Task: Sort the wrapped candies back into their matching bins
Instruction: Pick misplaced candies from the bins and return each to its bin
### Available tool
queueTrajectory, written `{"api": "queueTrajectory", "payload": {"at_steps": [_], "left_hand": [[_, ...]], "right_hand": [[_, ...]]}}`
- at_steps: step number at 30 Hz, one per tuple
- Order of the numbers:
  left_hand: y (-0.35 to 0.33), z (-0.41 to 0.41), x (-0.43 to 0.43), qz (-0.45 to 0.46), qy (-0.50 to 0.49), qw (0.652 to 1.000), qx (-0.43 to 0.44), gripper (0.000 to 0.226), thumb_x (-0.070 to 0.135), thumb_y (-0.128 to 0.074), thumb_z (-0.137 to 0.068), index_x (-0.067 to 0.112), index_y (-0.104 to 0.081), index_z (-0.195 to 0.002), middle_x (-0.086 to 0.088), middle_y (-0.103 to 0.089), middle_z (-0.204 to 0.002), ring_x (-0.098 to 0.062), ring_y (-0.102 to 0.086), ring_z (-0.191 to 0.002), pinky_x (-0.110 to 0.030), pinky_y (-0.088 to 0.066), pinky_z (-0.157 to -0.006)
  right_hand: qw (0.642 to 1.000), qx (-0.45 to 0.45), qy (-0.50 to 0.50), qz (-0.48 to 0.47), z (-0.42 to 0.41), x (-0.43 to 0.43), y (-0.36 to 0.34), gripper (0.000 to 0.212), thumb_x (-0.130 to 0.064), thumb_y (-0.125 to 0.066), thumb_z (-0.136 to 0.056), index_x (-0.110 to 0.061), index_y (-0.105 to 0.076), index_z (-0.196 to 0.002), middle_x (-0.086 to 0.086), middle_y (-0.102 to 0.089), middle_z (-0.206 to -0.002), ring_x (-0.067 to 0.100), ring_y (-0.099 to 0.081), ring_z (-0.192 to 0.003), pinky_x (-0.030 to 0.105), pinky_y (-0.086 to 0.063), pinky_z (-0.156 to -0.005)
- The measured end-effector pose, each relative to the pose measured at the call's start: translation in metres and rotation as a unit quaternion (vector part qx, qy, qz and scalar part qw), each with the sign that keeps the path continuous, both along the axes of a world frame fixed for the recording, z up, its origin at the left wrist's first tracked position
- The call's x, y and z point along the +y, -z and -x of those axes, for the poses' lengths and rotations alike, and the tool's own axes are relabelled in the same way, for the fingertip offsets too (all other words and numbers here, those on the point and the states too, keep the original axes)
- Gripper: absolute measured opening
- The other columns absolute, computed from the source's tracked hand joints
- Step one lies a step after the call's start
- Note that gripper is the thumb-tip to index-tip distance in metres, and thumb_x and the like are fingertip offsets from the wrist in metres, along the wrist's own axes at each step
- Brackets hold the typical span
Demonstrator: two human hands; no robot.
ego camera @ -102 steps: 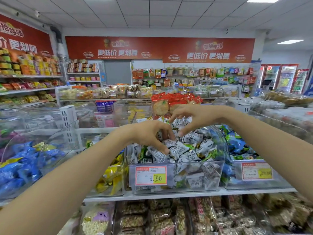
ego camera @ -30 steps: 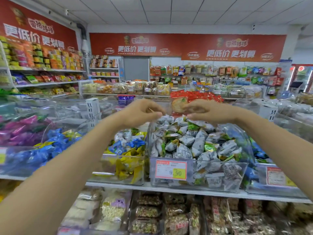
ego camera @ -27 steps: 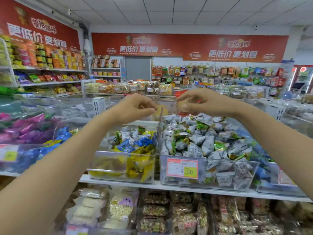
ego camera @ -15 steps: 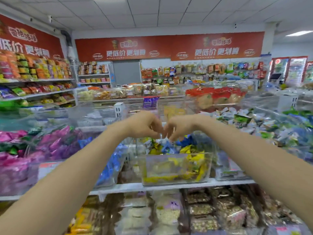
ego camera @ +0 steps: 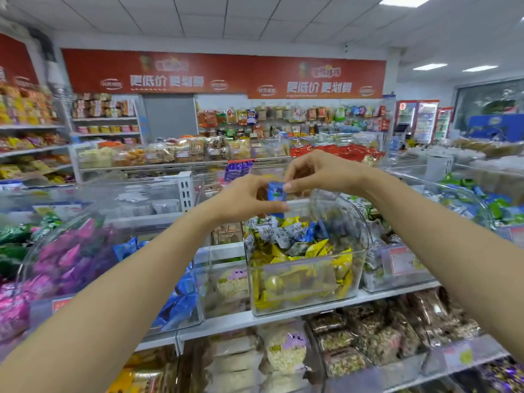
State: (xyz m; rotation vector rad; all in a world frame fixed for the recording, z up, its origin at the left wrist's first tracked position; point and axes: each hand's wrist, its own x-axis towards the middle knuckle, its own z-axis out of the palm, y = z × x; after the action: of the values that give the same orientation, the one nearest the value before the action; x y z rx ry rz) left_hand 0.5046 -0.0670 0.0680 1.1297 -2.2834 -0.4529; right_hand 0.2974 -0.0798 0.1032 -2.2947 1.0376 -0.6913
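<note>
A small blue wrapped candy [ego camera: 276, 192] is held up between both hands above the clear bin of yellow candies [ego camera: 304, 279]. My left hand [ego camera: 243, 201] grips it from below with curled fingers. My right hand [ego camera: 317, 173] pinches its upper right edge with thumb and fingertips. On top of the yellow candies lie several white and blue wrapped candies [ego camera: 286, 232]. A bin of blue candies [ego camera: 175, 296] stands to the left, and a bin of white and green candies [ego camera: 397, 268] to the right.
A bin of purple and pink candies [ego camera: 65, 259] sits at far left. Below the shelf edge [ego camera: 283, 314] lie bags of snacks. White divider posts [ego camera: 185, 188] and further clear bins stand behind. Store shelves line the back wall.
Both hands have risen from inside the yellow candy bin and now hold a blue candy between them. The view has shifted a little to the left.
</note>
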Motion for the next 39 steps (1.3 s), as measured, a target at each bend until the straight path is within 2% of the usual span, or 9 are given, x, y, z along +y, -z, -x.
{"api": "queueTrajectory", "payload": {"at_steps": [2, 5, 9, 14, 20, 25, 30, 35, 39], "left_hand": [[-0.002, 0.001, 0.0, -0.032, 0.004, 0.997, 0.066, 0.023, 0.027, -0.07, -0.088, 0.003, -0.068, -0.09, -0.006, -0.07, -0.074, -0.008, -0.066, -0.062, -0.016, -0.05, -0.058], [-0.004, -0.005, 0.001, -0.06, -0.004, 0.993, 0.101, 0.014, 0.02, -0.069, -0.088, 0.006, -0.066, -0.088, -0.012, -0.074, -0.085, -0.017, -0.072, -0.071, -0.022, -0.059, -0.064], [-0.002, -0.016, -0.002, -0.067, -0.016, 0.991, 0.115, 0.036, 0.019, -0.069, -0.088, -0.008, -0.055, -0.108, -0.02, -0.071, -0.093, -0.027, -0.072, -0.08, -0.031, -0.061, -0.071], [-0.001, -0.016, 0.004, -0.056, 0.007, 0.993, 0.101, 0.009, 0.015, -0.067, -0.09, 0.007, -0.064, -0.093, -0.013, -0.07, -0.089, -0.018, -0.072, -0.077, -0.024, -0.06, -0.07], [-0.002, -0.017, 0.002, -0.059, 0.012, 0.992, 0.11, 0.014, 0.016, -0.068, -0.09, 0.007, -0.059, -0.096, -0.008, -0.069, -0.088, -0.016, -0.071, -0.074, -0.025, -0.06, -0.067], [-0.001, -0.015, 0.002, -0.076, -0.001, 0.989, 0.131, 0.03, 0.017, -0.064, -0.092, 0.006, -0.048, -0.115, -0.015, -0.066, -0.096, -0.022, -0.071, -0.075, -0.029, -0.06, -0.066], [-0.006, -0.013, 0.001, -0.08, -0.015, 0.987, 0.139, 0.019, 0.025, -0.046, -0.102, 0.017, -0.046, -0.119, -0.012, -0.058, -0.1, -0.018, -0.062, -0.068, -0.031, -0.057, -0.066], [-0.007, -0.007, 0.001, -0.135, -0.016, 0.979, 0.154, 0.053, 0.061, -0.054, -0.087, 0.018, -0.052, -0.117, -0.007, -0.056, -0.105, -0.018, -0.058, -0.074, -0.034, -0.055, -0.073], [-0.007, -0.009, 0.0, -0.086, -0.009, 0.987, 0.134, 0.033, 0.039, -0.061, -0.093, 0.015, -0.054, -0.113, -0.004, -0.057, -0.092, -0.014, -0.057, -0.069, -0.025, -0.052, -0.062]], "right_hand": [[1.0, -0.017, 0.01, 0.011, -0.003, -0.001, -0.002, 0.016, -0.018, -0.068, -0.089, -0.003, -0.069, -0.094, 0.007, -0.07, -0.081, 0.014, -0.065, -0.073, 0.024, -0.053, -0.071], [0.999, 0.008, 0.052, -0.009, -0.004, -0.008, 0.003, 0.011, -0.007, -0.058, -0.093, -0.006, -0.065, -0.101, 0.01, -0.071, -0.09, 0.014, -0.066, -0.076, 0.026, -0.057, -0.073], [0.966, 0.241, 0.093, -0.008, -0.01, -0.023, 0.027, 0.014, -0.004, -0.062, -0.089, -0.01, -0.065, -0.102, 0.007, -0.066, -0.1, 0.019, -0.067, -0.081, 0.034, -0.058, -0.08], [0.917, 0.373, 0.133, -0.04, -0.018, -0.037, 0.05, 0.029, -0.015, -0.08, -0.077, -0.008, -0.071, -0.103, 0.004, -0.067, -0.097, 0.025, -0.069, -0.093, 0.037, -0.058, -0.081], [0.94, 0.317, 0.125, -0.004, -0.011, -0.029, 0.045, 0.013, -0.017, -0.078, -0.08, -0.009, -0.074, -0.088, -0.001, -0.071, -0.078, 0.015, -0.067, -0.076, 0.024, -0.054, -0.067], [0.991, 0.083, 0.105, 0.023, -0.006, -0.003, 0.016, 0.012, -0.016, -0.07, -0.087, -0.007, -0.07, -0.094, -0.002, -0.068, -0.078, 0.002, -0.059, -0.064, 0.017, -0.048, -0.062], [0.993, -0.029, 0.103, 0.048, -0.008, 0.017, 0.005, 0.014, -0.018, -0.07, -0.088, -0.007, -0.07, -0.096, 0.003, -0.07, -0.082, 0.007, -0.063, -0.069, 0.019, -0.053, -0.065], [0.989, -0.106, 0.088, 0.047, -0.02, 0.018, 0.01, 0.014, -0.012, -0.07, -0.087, -0.003, -0.069, -0.097, 0.014, -0.072, -0.09, 0.018, -0.068, -0.076, 0.03, -0.058, -0.077], [0.991, -0.123, 0.05, -0.032, -0.016, 0.014, 0.009, 0.018, -0.004, -0.068, -0.086, 0.0, -0.068, -0.104, 0.02, -0.071, -0.099, 0.025, -0.07, -0.087, 0.033, -0.058, -0.083]]}}
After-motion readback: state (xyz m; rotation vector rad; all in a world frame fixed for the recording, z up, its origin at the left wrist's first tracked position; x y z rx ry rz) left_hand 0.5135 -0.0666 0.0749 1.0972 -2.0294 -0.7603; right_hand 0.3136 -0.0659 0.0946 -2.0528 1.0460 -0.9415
